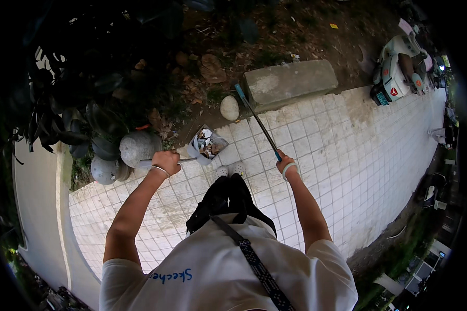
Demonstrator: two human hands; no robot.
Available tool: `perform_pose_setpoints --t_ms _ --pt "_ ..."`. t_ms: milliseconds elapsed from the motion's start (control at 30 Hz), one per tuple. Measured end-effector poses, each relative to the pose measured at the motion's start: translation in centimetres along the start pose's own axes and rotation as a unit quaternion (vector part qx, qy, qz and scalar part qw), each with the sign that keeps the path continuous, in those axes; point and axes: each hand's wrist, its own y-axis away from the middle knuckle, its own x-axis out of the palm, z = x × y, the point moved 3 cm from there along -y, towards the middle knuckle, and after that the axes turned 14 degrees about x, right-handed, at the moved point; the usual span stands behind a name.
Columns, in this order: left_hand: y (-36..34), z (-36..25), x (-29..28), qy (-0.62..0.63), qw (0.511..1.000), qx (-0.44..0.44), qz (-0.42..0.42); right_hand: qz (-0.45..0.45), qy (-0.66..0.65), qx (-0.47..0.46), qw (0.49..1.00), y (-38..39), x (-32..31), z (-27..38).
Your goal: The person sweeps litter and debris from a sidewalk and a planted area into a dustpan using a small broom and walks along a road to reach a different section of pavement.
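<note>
My left hand (166, 162) is closed around the thin handle of a grey-white dustpan (195, 150). The pan is just ahead of my feet, with dry leaves and white scraps (208, 142) lying in it. In my right hand (285, 162) is a long, slim, dark litter picker (262, 127) with light blue ends. It slants up and left, its far tip over the soil edge between a pale round stone (229, 108) and a stone block. Whether the picker's jaws grip anything is too small to tell.
A long stone block (290, 82) borders the pale tiled pavement (316, 155). Round stone bollards (137, 147) stand at left beside dark leafy plants (104, 122). Leaf-strewn soil (296, 36) lies beyond. A white scooter (397, 78) is parked at far right. A grey road (41, 197) runs along the left.
</note>
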Motion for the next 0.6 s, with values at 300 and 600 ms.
perform_pose_setpoints --t_ms 300,600 --pt "-0.4 0.7 1.0 -0.002 0.999 -0.005 -0.047 0.176 -0.270 0.127 0.938 4.9 5.6 -3.3" --pt "-1.5 0.6 -0.5 -0.010 1.000 0.002 -0.027 0.063 0.092 0.035 0.993 10.0 -2.4 -2.8"
